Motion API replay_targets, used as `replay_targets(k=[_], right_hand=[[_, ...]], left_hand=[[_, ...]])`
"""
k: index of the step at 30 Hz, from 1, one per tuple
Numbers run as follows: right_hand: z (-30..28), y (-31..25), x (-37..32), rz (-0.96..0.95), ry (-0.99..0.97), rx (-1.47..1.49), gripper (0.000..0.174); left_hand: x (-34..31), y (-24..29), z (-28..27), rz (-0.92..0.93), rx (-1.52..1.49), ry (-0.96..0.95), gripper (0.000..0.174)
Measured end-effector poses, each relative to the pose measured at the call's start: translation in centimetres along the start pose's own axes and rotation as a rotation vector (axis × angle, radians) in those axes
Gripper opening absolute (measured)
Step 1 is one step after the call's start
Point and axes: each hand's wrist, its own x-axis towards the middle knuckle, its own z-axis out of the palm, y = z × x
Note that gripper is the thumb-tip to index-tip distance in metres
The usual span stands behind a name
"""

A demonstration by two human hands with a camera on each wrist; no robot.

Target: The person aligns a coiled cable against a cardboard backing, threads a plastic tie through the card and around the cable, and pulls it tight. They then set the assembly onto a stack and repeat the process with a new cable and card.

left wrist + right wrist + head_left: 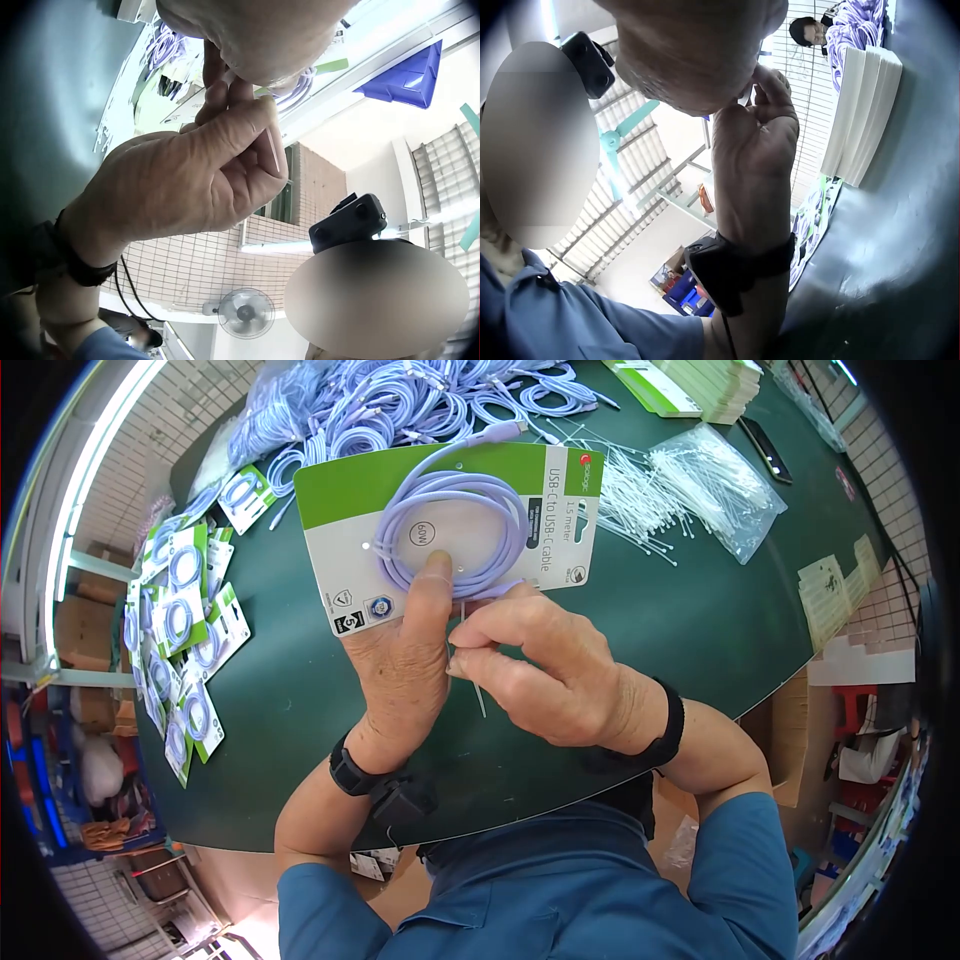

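Note:
In the head view my left hand (400, 670) holds a green-and-white cardboard package (560, 520) printed for a USB-C cable, thumb on its front. A coiled lilac USB-C cable (512, 525) lies against the card, one plug sticking out past the top edge. My right hand (555, 670), just right of the left, pinches a thin white cable tie (481, 698) at the card's lower edge, between thumb and forefinger. The left wrist view shows the tie's tail (273, 150) hanging by the right fingers. My left fingers behind the card are hidden.
Carded cables (180, 620) lie piled at the left. A heap of lilac coiled cables (400, 405) covers the back of the green table (660, 630). Loose white ties (630, 500) lie beside a clear bag (720, 490) of them, near a phone (765, 450) and stacked cards (690, 390).

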Motion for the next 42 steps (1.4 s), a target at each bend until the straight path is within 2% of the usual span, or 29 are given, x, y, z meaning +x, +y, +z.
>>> replay_targets(k=[5, 8, 21, 28, 42], right_hand=[[0.0, -0.3, -0.2, 0.002, -0.012, 0.069, 0.030], [0.0, -0.1, -0.3, -0.019, 0.000, 0.100, 0.030], [-0.2, 0.3, -0.2, -0.082, -0.042, 0.203, 0.030], [0.3, 0.6, -0.2, -0.121, 0.003, 0.185, 0.030], [0.1, 0.3, -0.2, -0.051, -0.021, 0.158, 0.030]], left_hand=[[-0.2, 0.3, 0.1, -0.045, -0.015, -0.006, 0.056], [-0.2, 0.6, -0.1, -0.077, 0.081, 0.001, 0.056], [-0.4, 0.2, 0.5, -0.032, -0.018, 0.010, 0.056], [-0.4, -0.1, 0.1, -0.033, -0.015, -0.004, 0.057], [-0.7, -0.3, -0.1, -0.038, -0.112, -0.011, 0.054]])
